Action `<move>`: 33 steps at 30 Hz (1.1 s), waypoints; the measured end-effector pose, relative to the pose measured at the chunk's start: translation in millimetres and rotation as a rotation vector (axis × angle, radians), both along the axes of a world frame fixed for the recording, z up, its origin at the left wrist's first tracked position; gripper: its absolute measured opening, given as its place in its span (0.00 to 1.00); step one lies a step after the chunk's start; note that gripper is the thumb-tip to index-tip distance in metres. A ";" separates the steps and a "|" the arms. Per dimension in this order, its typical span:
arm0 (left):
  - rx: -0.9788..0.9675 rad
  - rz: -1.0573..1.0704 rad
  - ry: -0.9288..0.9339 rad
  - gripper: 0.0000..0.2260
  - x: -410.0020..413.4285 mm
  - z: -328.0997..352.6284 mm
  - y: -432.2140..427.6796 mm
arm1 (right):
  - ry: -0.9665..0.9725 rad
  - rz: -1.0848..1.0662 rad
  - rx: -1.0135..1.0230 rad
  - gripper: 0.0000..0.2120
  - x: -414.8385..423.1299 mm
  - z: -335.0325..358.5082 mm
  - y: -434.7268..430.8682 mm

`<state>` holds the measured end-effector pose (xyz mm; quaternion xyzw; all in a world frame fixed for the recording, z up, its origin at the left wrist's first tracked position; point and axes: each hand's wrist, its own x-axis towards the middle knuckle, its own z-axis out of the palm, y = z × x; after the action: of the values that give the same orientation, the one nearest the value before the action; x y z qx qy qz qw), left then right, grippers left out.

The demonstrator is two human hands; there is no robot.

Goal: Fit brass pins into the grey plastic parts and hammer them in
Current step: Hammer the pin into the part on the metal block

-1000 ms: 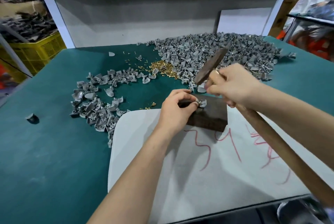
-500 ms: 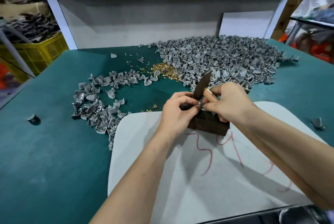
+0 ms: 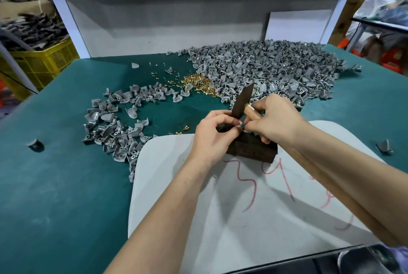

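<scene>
On top of the dark wooden block (image 3: 254,151), both hands meet at one small grey plastic part (image 3: 240,127). The left hand (image 3: 212,139) has its grip pinched on it. The right hand (image 3: 273,121) has its grip wrapped round the hammer (image 3: 242,101), just under the head. Brass pins (image 3: 196,81) lie beyond on the green worktop (image 3: 55,185), touching the big pile of grey parts (image 3: 276,70).

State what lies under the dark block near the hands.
The dark block sits on a pale board with red marks. The board covers the green tabletop beneath; the block's underside is hidden.
</scene>
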<state>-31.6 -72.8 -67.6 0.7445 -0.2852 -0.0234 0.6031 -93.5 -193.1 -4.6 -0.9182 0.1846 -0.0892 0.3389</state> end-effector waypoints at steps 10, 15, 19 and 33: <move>0.014 0.003 0.001 0.04 -1.5 2.5 0.1 | 0.001 0.021 -0.056 0.05 -1.0 -0.8 -0.3; 0.012 0.007 0.007 0.04 -1.3 3.2 0.3 | -0.021 0.019 -0.092 0.05 -2.0 -2.0 1.7; 0.001 0.001 0.024 0.04 -2.5 4.1 0.3 | -0.015 0.014 -0.096 0.07 -1.1 -3.0 1.3; 0.018 0.022 -0.009 0.04 -4.2 3.6 -0.9 | 0.093 -0.036 0.029 0.19 -17.5 28.2 -12.4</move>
<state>-35.7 -73.7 -64.0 0.7533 -0.2792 -0.0160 0.5953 -110.9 -205.6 23.7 -0.9130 0.2178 -0.0496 0.3414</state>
